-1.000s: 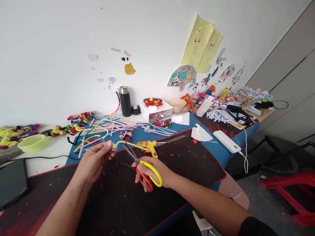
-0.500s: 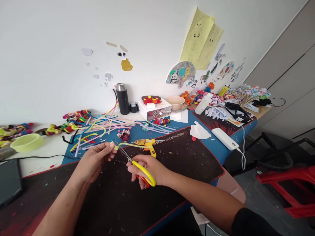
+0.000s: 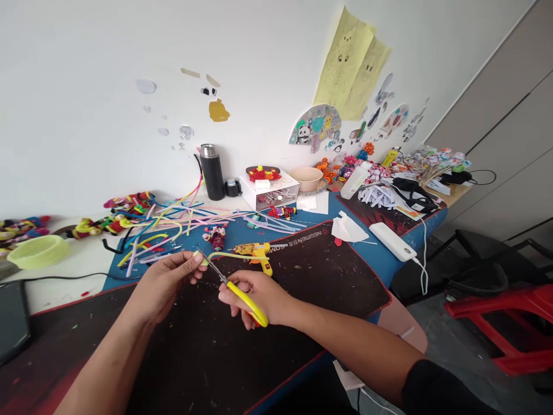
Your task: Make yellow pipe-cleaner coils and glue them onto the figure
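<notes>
A pale yellow-green pipe cleaner (image 3: 224,253) is pinched near one end between the thumb and fingers of the left hand (image 3: 170,283), above the black desk mat (image 3: 207,351). A pair of scissors (image 3: 242,297) with yellow and red handles is gripped in the right hand (image 3: 261,293), its handles drawn close together. The narrow blades are brought up to the pipe cleaner just beside the left fingertips; whether it is cut through cannot be told. Beyond the hands, a yellow glue gun (image 3: 258,251) is laid on the mat, partly crossed in view by the pipe cleaner's free length. A small beaded-looking figure (image 3: 215,237) is set nearby.
</notes>
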A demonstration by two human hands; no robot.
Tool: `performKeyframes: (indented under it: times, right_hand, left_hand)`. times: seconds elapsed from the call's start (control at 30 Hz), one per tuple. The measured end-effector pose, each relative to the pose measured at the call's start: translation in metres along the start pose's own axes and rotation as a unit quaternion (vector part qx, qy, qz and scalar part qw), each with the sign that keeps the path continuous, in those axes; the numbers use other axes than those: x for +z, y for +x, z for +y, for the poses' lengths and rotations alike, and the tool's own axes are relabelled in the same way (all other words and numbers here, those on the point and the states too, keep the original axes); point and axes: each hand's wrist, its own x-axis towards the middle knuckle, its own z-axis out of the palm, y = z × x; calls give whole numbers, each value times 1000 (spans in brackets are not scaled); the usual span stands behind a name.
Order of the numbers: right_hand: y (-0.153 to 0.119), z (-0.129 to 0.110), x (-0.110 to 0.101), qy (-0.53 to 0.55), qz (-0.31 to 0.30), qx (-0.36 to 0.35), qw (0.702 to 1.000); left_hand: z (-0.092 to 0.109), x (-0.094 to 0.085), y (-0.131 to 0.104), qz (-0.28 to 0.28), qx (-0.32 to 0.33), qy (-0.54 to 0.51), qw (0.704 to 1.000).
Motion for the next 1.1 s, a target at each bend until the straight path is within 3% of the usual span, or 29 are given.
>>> performKeyframes:
  times: [0.63,0.8,1.1]
  right_hand:
    - [2,4,1,-6,26,-4,1000]
    - [4,6,4,-57,57,8,997]
    - [11,8,4,-68,56,16,996]
  left_hand:
    - [-3,-3,2,-12,-26,1,1000]
    - [-1,-1,0,-15,-34,4,999]
    - [-3,-2,3,-7,-26,14,1000]
